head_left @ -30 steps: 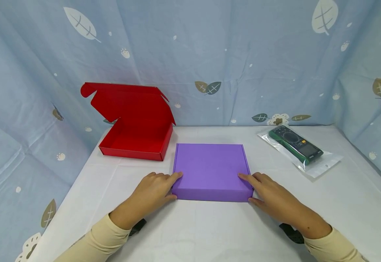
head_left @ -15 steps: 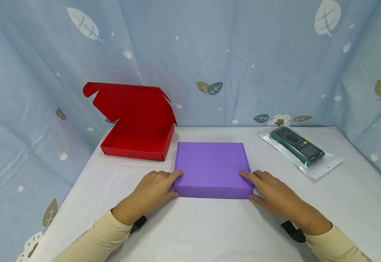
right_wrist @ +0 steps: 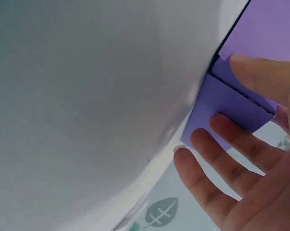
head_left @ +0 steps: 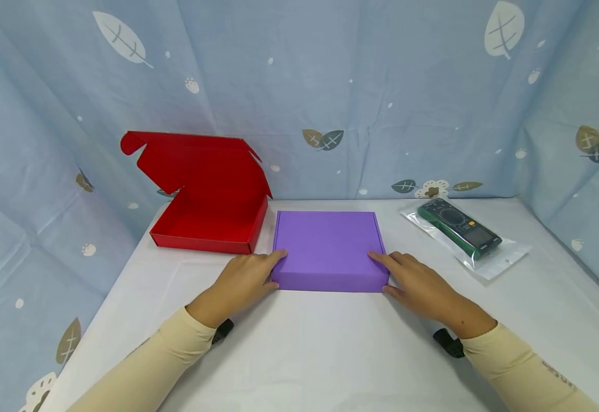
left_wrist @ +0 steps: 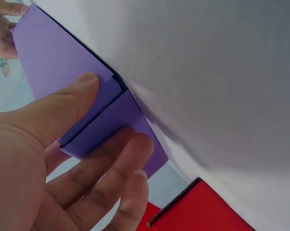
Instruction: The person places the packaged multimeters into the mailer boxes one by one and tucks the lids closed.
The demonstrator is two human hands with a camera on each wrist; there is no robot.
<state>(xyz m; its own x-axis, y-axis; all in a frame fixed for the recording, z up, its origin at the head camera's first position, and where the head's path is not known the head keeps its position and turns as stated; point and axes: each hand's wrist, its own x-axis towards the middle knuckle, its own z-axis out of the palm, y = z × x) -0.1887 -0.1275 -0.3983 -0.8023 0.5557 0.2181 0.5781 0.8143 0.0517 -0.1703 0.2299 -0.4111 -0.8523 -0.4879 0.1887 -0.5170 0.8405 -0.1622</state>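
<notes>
The left hand at seven o'clock and right hand at five had fingers clamped on the purple box, apparently positioning it; letting go would call for even release.

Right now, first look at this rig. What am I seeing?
No robot: the left grip and right grip are a person's bare hands. The wide picture comes from a head-worn camera looking forward and down; the close-ups come from one camera on each wrist. On the white-covered table are an open red cardboard box and a digital multimeter in a clear plastic bag. Both grips hold a closed purple cardboard box between them, by its sides near the front corners.
</notes>
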